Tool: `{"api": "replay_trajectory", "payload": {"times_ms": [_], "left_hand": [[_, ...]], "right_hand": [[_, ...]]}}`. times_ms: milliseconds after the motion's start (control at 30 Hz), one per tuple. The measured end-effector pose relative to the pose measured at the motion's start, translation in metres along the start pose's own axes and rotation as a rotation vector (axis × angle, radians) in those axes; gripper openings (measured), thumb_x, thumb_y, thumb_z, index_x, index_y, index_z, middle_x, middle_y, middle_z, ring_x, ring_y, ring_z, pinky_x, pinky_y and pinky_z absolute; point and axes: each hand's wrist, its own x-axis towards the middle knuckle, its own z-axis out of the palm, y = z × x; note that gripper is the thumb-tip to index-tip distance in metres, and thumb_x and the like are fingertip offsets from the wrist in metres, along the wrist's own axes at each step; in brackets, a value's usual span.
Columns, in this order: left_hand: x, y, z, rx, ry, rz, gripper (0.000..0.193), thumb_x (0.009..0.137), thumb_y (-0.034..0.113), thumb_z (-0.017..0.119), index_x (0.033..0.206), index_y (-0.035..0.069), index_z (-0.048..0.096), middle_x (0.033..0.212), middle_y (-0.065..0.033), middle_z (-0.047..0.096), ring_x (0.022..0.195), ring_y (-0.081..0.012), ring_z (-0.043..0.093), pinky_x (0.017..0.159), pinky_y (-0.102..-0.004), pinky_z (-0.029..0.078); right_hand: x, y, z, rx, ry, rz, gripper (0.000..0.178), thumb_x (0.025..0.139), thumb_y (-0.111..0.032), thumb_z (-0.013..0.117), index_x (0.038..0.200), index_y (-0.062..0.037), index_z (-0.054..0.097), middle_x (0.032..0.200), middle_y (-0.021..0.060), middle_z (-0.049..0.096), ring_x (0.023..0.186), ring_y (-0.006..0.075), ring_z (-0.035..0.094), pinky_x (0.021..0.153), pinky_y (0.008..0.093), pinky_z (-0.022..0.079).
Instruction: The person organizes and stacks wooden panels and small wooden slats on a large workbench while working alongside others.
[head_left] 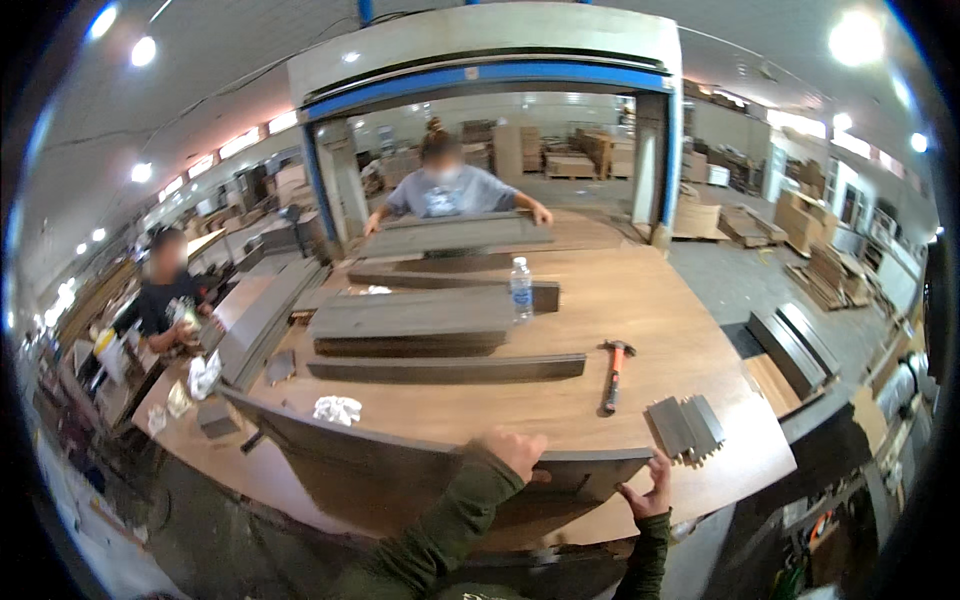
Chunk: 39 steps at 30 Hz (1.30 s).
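Note:
A long dark grey board (pixel 350 455) stands on its edge along the near side of the wooden table, running from the left to just in front of me. My left hand (pixel 513 454), slightly blurred, is closed over its upper edge right of the middle. At the board's right end, my right hand (pixel 652 488) grips the corner between thumb and fingers. Beyond that end lie several short grey wooden pieces (pixel 686 428) with small pegs along one edge. A hammer (pixel 615 378) with an orange and black handle rests farther back.
Behind the board lie a narrow grey board (pixel 445 368), stacked grey panels (pixel 410 318), a water bottle (pixel 521 290) and a white cloth (pixel 337 410). Across the tabletop (pixel 640 290), a co-worker (pixel 455 190) handles panels under a blue-and-white frame (pixel 480 75). Another person (pixel 170 295) works at left.

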Motion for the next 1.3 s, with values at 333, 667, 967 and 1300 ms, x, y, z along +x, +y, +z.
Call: {"api": "replay_trajectory", "payload": {"times_ms": [333,667,967,1300], "left_hand": [[-0.035,-0.050,-0.011,-0.228,0.227,0.049,0.043,0.059,0.034,0.073,0.089,0.009,0.055,0.081,-0.0067,0.060,0.077,-0.0246,0.059,0.065,-0.0367,0.045],[-0.219,-0.242,-0.051,-0.049,0.381,-0.382,0.055,0.050,0.031,0.076,0.099,0.014,0.057,0.099,-0.0042,0.056,0.098,-0.0238,0.051,0.090,-0.0408,0.033],[-0.419,-0.448,-0.040,-0.516,1.131,-0.806,0.098,0.058,0.038,0.077,0.133,0.002,0.026,0.126,-0.0160,0.037,0.115,-0.0298,0.039,0.096,-0.0427,0.032],[-0.396,-0.528,0.047,-1.612,0.867,-0.530,0.054,0.081,0.021,0.064,0.122,-0.005,0.039,0.110,-0.0114,0.053,0.096,-0.0195,0.052,0.083,-0.0316,0.043]], "right_hand": [[0.028,-0.133,0.041,-0.419,0.308,-0.343,0.056,0.075,-0.039,0.063,0.115,-0.0040,0.045,0.126,0.0172,0.041,0.120,0.0362,0.035,0.100,0.0480,0.025],[0.044,-0.228,0.230,-0.970,-0.581,-0.158,0.070,0.061,-0.068,0.061,0.105,-0.0141,0.058,0.104,0.0061,0.061,0.105,0.0250,0.054,0.099,0.0509,0.026],[0.034,-0.293,0.428,-0.843,-0.980,-0.175,0.064,0.061,-0.058,0.068,0.100,-0.0075,0.060,0.087,0.0155,0.064,0.085,0.0313,0.061,0.075,0.0387,0.048],[0.036,-0.320,0.500,-1.098,-1.046,-0.096,0.059,0.062,-0.057,0.068,0.098,-0.0104,0.063,0.083,0.0155,0.063,0.085,0.0330,0.059,0.075,0.0418,0.048]]}}
